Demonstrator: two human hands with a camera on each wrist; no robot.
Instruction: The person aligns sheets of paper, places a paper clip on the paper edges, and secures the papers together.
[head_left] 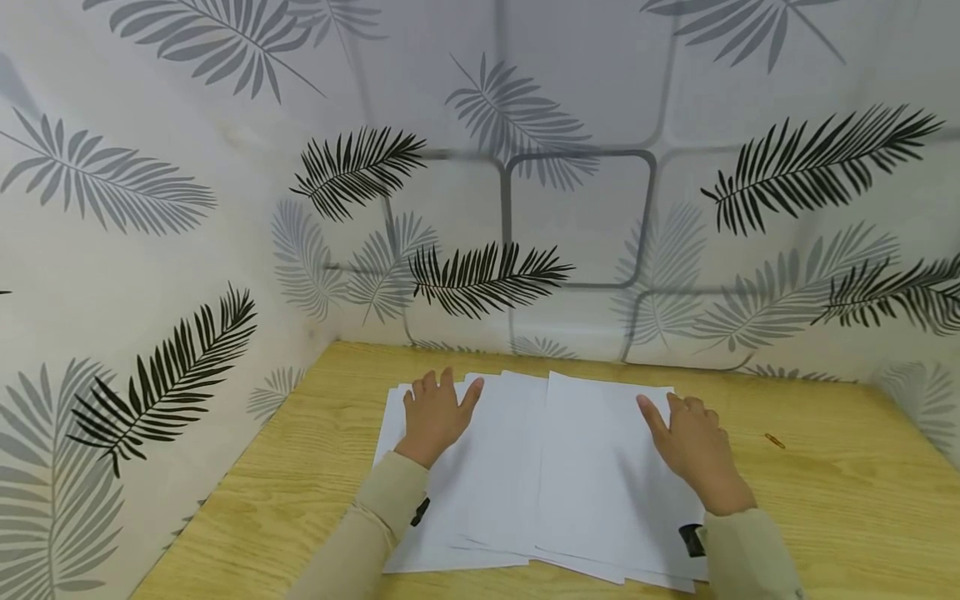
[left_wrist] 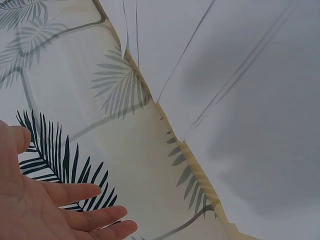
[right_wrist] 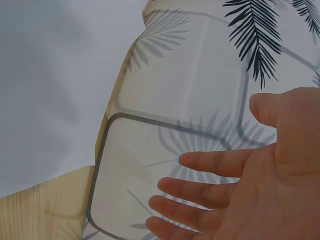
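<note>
Several white sheets of paper (head_left: 600,467) lie fanned out and overlapping on the wooden table. Over the left part of the sheets hovers my left hand (head_left: 437,417), its fingers spread and holding nothing. My right hand (head_left: 696,442) is above the right edge of the paper, also empty. In the left wrist view the left fingers (left_wrist: 95,220) are extended, apart from the sheets (left_wrist: 250,150). The right wrist view shows the right palm (right_wrist: 260,190) with its fingers loosely straight, clear of the paper (right_wrist: 45,90).
A small copper-coloured paper clip (head_left: 775,441) lies on the table (head_left: 847,500), right of the sheets. Leaf-patterned white sheeting (head_left: 585,325) rises behind the table's far edge and along its left side. A black strap (head_left: 692,540) shows at the right cuff.
</note>
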